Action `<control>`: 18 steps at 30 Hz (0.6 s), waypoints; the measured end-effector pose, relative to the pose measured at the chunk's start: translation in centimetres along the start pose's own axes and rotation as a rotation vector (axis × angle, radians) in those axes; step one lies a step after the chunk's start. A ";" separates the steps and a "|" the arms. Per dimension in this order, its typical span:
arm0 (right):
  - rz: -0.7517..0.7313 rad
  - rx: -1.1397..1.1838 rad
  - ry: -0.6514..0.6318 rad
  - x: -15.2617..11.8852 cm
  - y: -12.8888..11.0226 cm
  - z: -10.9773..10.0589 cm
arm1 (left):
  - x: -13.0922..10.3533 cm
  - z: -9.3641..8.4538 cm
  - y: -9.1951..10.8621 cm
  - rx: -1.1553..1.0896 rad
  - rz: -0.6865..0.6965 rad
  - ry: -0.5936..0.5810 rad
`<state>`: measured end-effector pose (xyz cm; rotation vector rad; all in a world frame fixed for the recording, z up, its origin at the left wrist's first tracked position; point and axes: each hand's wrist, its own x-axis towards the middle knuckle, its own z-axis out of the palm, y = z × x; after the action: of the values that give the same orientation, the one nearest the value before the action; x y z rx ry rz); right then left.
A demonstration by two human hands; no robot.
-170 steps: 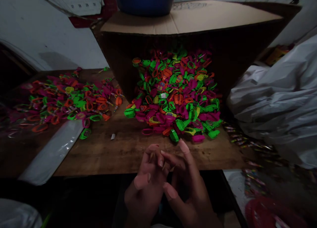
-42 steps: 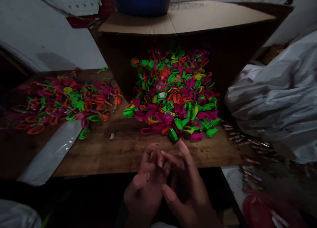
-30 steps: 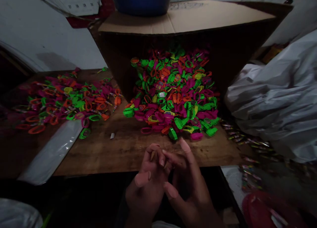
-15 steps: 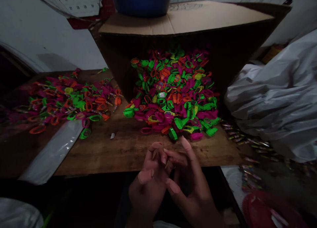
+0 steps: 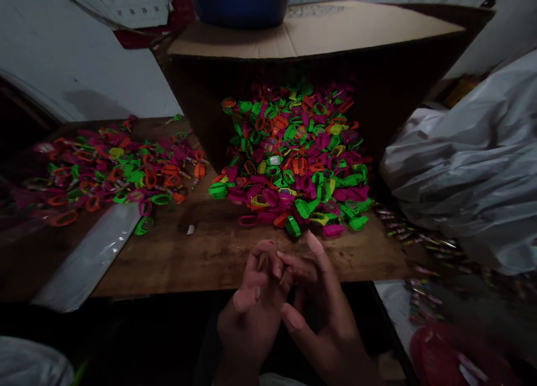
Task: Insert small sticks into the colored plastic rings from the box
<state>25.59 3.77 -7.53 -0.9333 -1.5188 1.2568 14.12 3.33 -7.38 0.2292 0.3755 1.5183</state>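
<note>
My left hand [image 5: 254, 316] and my right hand [image 5: 325, 313] are held close together just in front of the table edge, palms turned up. Their fingers touch each other in the middle, loosely bent, with thumbs apart. I see nothing held in either hand. Just beyond my fingertips lies a heap of toy plastic watches [image 5: 293, 162] in green, pink, orange and yellow, spilling out of a cardboard box [image 5: 319, 36] that lies on its side. Nearest to my right fingertips is a green toy watch [image 5: 292, 226].
A second pile of toy watches [image 5: 126, 173] with small striped sticks lies on the left. Beside it are clear plastic bags [image 5: 90, 263]. A blue container [image 5: 241, 5] stands on the box. White sacking [image 5: 465, 168] and scattered wrapped sticks [image 5: 419, 235] are on the right, above a red basin [image 5: 440, 352].
</note>
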 end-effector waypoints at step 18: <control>-0.006 -0.001 -0.032 0.0 0.2 0.0 | 0.1 -0.2 0.2 -0.013 0.011 -0.004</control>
<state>25.58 3.84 -7.73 -0.9132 -1.5459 1.2722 13.90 3.41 -7.47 0.2250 0.3614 1.5307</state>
